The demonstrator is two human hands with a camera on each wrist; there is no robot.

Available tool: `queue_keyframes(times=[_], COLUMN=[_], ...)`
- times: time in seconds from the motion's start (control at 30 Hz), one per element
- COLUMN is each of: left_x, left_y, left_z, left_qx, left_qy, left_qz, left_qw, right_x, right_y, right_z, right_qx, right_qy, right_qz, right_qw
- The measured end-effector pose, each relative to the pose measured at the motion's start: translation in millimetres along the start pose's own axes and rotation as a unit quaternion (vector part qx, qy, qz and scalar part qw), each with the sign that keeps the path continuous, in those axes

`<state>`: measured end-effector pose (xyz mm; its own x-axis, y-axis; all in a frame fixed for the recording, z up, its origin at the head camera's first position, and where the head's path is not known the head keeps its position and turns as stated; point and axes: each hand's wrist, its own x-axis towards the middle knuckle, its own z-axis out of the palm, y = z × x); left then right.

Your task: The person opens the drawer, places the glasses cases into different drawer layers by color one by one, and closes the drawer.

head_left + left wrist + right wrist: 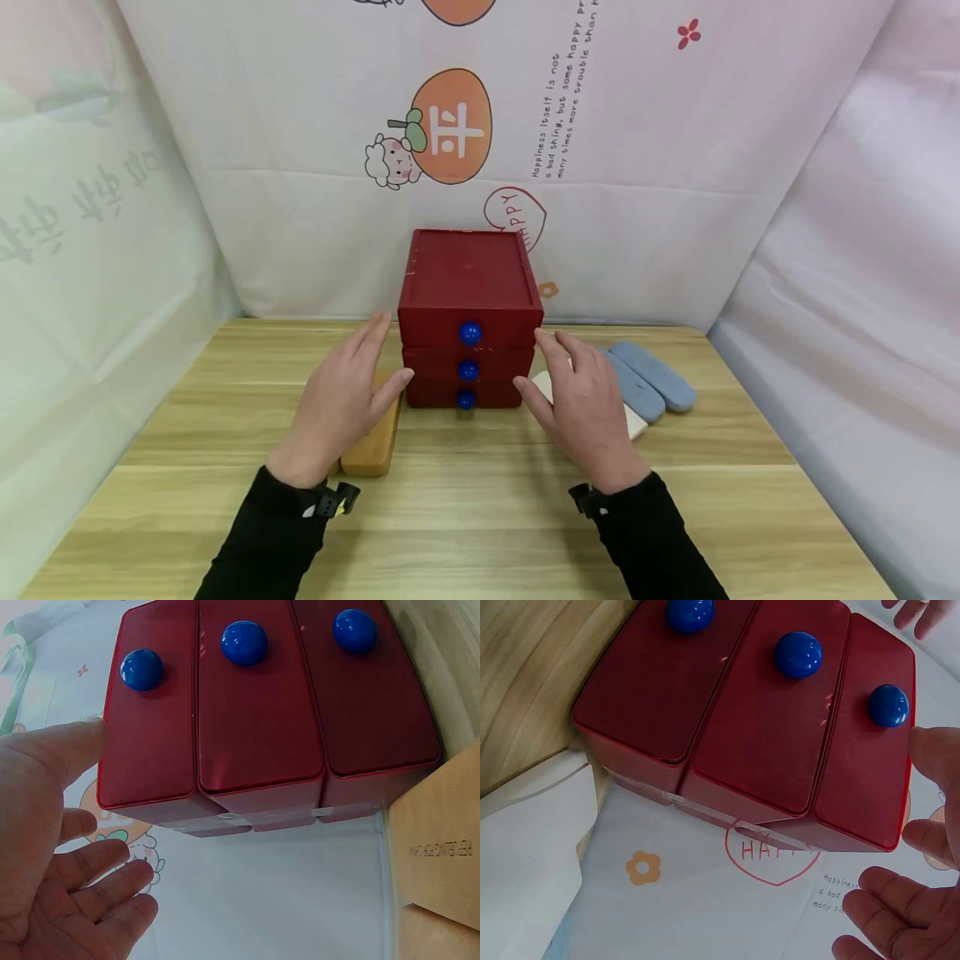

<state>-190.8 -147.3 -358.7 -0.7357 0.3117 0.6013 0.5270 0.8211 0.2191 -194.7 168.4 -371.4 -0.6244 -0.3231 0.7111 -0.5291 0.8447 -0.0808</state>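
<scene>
Dark red, smooth, hard-looking plastic makes up the boxy three-tier drawer unit, which stands upright on the pale wood-grain desk between the two hands, close to the white printed cloth behind. Three glossy blue ball-shaped knobs run down the middle of its front, one to a tier.

The left hand is beside its left wall and the right hand beside its right; each grip is wide, thumb apart from the fingers, holding nothing. Whether a thumb tip brushes the plastic, I cannot tell.

It should handle as a stiff, hollow shell, probably fairly light, though whatever lies inside is hidden and could add weight. Those walls look slick, so flat palms pressed evenly on both sides, low enough to support the bottom tier, would be the safest hold; tipping it forward might let the drawers slide. The seams between tiers may be weak points, so one tier alone seems a poor place to lift from. For a single drawer, pinch behind the round knob, since its polished face could slip.
</scene>
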Motion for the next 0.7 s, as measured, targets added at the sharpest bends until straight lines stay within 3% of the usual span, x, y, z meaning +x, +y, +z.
queue_keyframes(times=[0.33,0.7], left_x=[9.0,23.0], left_y=[1.0,2.2], left_z=[-5.0,-7.2], left_qx=[-0.004,-0.015], left_qy=[0.012,-0.015], left_qz=[0.012,0.004], left_qw=[0.9998,0.9998], right_x=[7,21], right_y=[-7,-23], right_z=[-1.4,1.8], right_qx=[-0.007,-0.003], right_qy=[0.0,-0.006], right_qz=[-0.01,-0.04], right_qw=[1.0,0.999])
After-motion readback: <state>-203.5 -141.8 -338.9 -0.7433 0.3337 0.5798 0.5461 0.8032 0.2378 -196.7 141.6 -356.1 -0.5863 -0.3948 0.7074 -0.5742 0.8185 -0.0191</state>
